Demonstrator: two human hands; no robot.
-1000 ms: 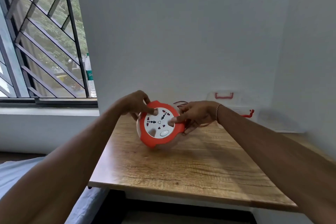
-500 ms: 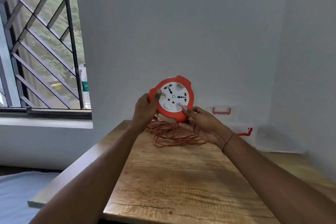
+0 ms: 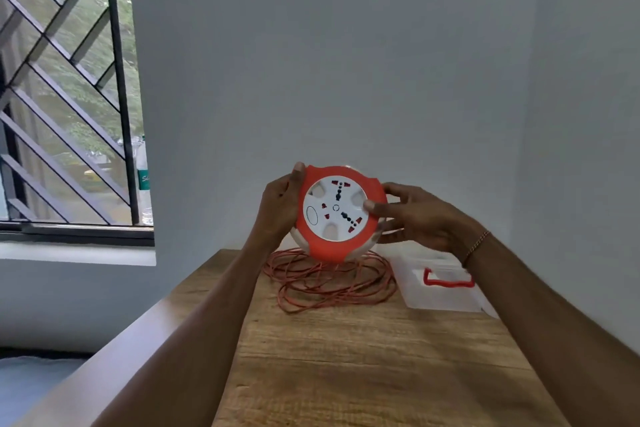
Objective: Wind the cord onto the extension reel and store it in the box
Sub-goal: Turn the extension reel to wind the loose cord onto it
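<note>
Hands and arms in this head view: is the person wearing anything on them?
Both forearms are bare, with no sleeves or gloves showing. The left hand wears nothing visible. The right hand has a thin beaded bracelet at the wrist. No rings can be made out on the fingers.

We're over a wooden table (image 3: 363,367), its grain running across, pushed into a corner of plain pale walls (image 3: 329,62). Off to our left we've got a window (image 3: 65,87) with a dark metal grille (image 3: 117,80) of diagonal bars, green trees blurred beyond it. On the sill stands a clear bottle (image 3: 143,184) with a green label, just beside the wall's edge.
</note>
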